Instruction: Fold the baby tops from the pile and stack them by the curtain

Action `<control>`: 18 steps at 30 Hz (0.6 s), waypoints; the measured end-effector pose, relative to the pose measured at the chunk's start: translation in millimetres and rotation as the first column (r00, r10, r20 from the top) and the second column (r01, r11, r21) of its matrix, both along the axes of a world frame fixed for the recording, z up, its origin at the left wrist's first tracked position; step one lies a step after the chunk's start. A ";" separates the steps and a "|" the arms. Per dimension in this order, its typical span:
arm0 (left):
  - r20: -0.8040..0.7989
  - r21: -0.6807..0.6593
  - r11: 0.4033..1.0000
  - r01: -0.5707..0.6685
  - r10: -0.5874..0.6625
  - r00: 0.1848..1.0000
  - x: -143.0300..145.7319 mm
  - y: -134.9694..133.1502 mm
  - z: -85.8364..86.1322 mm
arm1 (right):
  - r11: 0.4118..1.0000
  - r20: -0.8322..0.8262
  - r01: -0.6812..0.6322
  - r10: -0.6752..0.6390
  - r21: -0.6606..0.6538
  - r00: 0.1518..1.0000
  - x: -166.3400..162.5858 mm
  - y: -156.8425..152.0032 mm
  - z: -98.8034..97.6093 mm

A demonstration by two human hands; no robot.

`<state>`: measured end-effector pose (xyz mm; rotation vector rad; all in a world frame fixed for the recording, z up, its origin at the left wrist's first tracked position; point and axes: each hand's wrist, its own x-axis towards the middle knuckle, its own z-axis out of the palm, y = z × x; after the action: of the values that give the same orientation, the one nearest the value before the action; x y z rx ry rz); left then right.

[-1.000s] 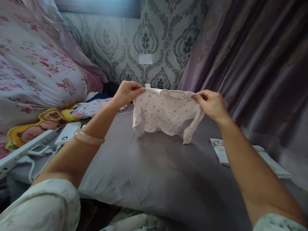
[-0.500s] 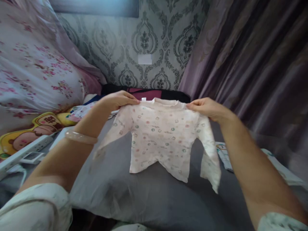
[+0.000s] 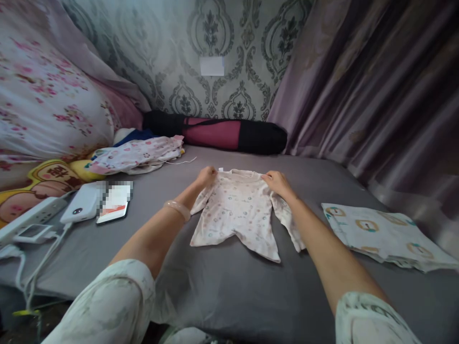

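Observation:
A small pale baby shirt (image 3: 237,210) with tiny coloured prints lies spread flat on the grey bed sheet (image 3: 233,286), neck pointing away from me. My left hand (image 3: 206,176) pinches its left shoulder with closed fingers. My right hand (image 3: 277,182) pinches the right shoulder in the same way. A pale bangle sits on my left wrist. Both sleeves of the shirt lie folded down along its sides.
A folded printed cloth (image 3: 385,234) lies at the right. A heap of pink-printed clothes (image 3: 138,155) lies at the back left, a dark and maroon roll bag (image 3: 229,134) along the wall. A phone (image 3: 114,204), power bank (image 3: 79,209) and power strip (image 3: 27,222) lie at the left. Curtain hangs right.
The shirt, held up in the air a second ago, has come down and now lies flat on the sheet. Both hands moved down and away with it, still gripping the shoulders.

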<state>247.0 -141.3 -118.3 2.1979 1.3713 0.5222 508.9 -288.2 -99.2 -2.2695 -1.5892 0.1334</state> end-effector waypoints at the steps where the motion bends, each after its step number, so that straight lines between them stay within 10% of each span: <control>1: -0.008 0.012 1.000 -0.003 0.003 1.000 0.9 -0.3 -5.3 | 1.000 0.013 0.013 -0.013 -0.014 1.000 -0.4 0.8 -4.0; 6: -0.159 0.203 0.972 0.118 -0.086 0.983 -1.7 4.6 -22.3 | 1.000 0.116 -0.026 0.028 -0.018 0.993 -0.3 4.6 -20.6; 18: -0.473 0.526 0.694 0.492 -0.242 0.847 -2.9 54.4 -24.0 | 0.980 0.405 -0.086 0.152 -0.177 0.902 19.1 39.1 -34.9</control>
<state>244.1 -86.9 -142.3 3.1851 0.9114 0.4691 527.9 -249.0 -134.1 -2.4363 -1.9957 -0.2223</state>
